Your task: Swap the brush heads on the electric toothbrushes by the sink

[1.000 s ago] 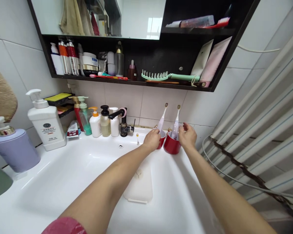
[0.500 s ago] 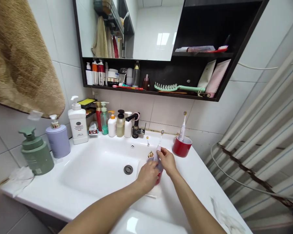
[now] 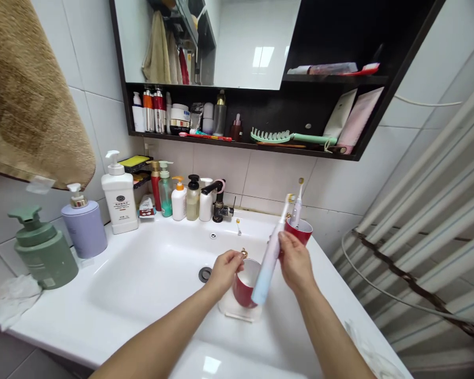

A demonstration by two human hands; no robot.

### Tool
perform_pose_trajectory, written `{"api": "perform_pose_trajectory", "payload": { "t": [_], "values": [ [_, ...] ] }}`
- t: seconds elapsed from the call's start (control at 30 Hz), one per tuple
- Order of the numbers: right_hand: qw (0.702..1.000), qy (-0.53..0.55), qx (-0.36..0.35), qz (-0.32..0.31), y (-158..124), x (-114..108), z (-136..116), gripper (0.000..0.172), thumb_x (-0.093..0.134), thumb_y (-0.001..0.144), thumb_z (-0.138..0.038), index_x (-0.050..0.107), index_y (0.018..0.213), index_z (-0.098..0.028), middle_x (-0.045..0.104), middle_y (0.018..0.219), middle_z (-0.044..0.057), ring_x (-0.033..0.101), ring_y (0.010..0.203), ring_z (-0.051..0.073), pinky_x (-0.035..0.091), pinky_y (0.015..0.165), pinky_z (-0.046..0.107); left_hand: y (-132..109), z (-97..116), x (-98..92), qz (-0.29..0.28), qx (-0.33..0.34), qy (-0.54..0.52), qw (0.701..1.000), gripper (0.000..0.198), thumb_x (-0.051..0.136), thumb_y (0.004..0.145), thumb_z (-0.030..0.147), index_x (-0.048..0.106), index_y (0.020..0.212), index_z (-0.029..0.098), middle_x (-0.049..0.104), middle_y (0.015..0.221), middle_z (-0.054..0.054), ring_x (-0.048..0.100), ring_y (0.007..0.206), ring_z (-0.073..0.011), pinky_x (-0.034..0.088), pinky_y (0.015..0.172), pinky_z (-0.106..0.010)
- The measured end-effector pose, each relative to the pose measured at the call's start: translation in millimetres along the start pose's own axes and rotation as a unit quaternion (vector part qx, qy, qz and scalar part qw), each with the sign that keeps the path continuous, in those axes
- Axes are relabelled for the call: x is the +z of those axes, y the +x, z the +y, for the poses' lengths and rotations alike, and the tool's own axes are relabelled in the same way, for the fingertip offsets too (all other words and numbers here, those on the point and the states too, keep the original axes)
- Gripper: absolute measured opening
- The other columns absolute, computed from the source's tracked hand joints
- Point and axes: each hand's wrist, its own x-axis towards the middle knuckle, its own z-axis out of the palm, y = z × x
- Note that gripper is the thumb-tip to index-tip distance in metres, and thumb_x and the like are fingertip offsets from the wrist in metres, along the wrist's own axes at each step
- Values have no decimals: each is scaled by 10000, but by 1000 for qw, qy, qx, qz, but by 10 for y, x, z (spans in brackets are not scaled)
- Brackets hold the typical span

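Between the fingers of my right hand (image 3: pixel 296 260) is an electric toothbrush (image 3: pixel 269 263), white to pale blue, tilted with its bristles up. Its lower end is in front of the right side of a red cup (image 3: pixel 243 295), which stands on a pale dish (image 3: pixel 237 311) at the sink. My left hand (image 3: pixel 226 271) pinches at the cup's upper left rim, beside a small gold ornament (image 3: pixel 244 253). Farther back on the right, a second red cup (image 3: pixel 300 230) holds another toothbrush (image 3: pixel 297 210). A small brush head (image 3: pixel 238 226) lies behind the basin.
Pump bottles (image 3: pixel 120 202) line the left and back of the white sink (image 3: pixel 142 273), beside a black faucet (image 3: pixel 218 202). A dark cabinet (image 3: pixel 276 113) hangs above. A brown towel (image 3: pixel 35 95) hangs left; tissues (image 3: pixel 16 300) lie below it. A striped curtain (image 3: pixel 426 237) hangs right.
The toothbrush has come up out of the near red cup and moved right in my right hand. My left hand has let go of the toothbrush and moved left to the cup's rim.
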Motion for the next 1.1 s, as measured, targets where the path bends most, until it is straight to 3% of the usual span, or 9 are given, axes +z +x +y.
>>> {"api": "perform_pose_trajectory", "payload": {
  "t": [0.1, 0.2, 0.4, 0.47, 0.6, 0.8, 0.93, 1.1],
  "values": [
    [994, -7, 72, -87, -142, 158, 88, 255, 548, 556, -353, 525, 720, -159, 468, 465, -57, 399, 407, 57, 330, 395, 185, -39, 62, 80, -108, -114, -185, 970, 385, 362, 641, 495, 457, 744, 136, 484, 597, -17, 465, 515, -95, 356, 536, -245],
    [989, -3, 102, -103, -204, 226, 114, 284, 545, 568, -347, 517, 785, -167, 486, 476, -56, 417, 399, 60, 337, 387, 186, -104, 51, 146, -151, -186, -211, 948, 423, 306, 653, 531, 438, 718, 134, 450, 521, 2, 417, 408, -74, 326, 459, -227],
    [985, 63, 144, -68, -113, 154, 52, 268, 548, 573, -340, 509, 758, -149, 557, 565, -7, 522, 544, 106, 408, 520, 218, -115, -64, 147, -206, -142, -160, 955, 439, 313, 641, 549, 432, 674, 127, 436, 503, 13, 401, 397, -59, 302, 430, -203],
    [984, 72, 150, -64, -91, 136, 61, 234, 544, 577, -333, 508, 719, -150, 560, 552, -4, 528, 540, 111, 412, 522, 225, -107, -80, 154, -205, -121, -139, 961, 440, 299, 643, 555, 421, 657, 132, 431, 499, 16, 389, 386, -56, 289, 409, -198],
    [988, 68, 136, -29, -94, 130, 99, 188, 552, 574, -311, 503, 662, -151, 563, 539, -4, 530, 526, 106, 415, 520, 216, -121, -74, 197, -143, -77, -72, 984, 420, 299, 644, 549, 394, 605, 142, 407, 470, 26, 355, 347, -48, 272, 381, -198],
    [980, 115, 161, -28, -108, 144, 102, 151, 557, 574, -289, 490, 609, -158, 527, 476, -27, 501, 462, 84, 419, 502, 215, -149, -38, 235, -198, -199, -142, 949, 450, 209, 664, 560, 388, 663, 147, 392, 467, 32, 356, 341, -46, 256, 375, -189],
    [981, 119, 152, -21, -104, 151, 104, 138, 550, 583, -281, 488, 608, -160, 525, 475, -27, 495, 454, 82, 419, 494, 215, -150, -51, 241, -149, -130, -72, 978, 438, 265, 640, 572, 375, 625, 148, 403, 460, 27, 357, 325, -51, 259, 361, -196],
    [976, 140, 162, -38, -101, 144, 121, 120, 542, 593, -262, 480, 603, -160, 501, 452, -37, 480, 437, 77, 415, 476, 212, -151, -78, 254, -174, -148, -98, 969, 465, 225, 634, 594, 364, 639, 150, 398, 457, 32, 350, 320, -46, 261, 356, -191]
  ]
}}
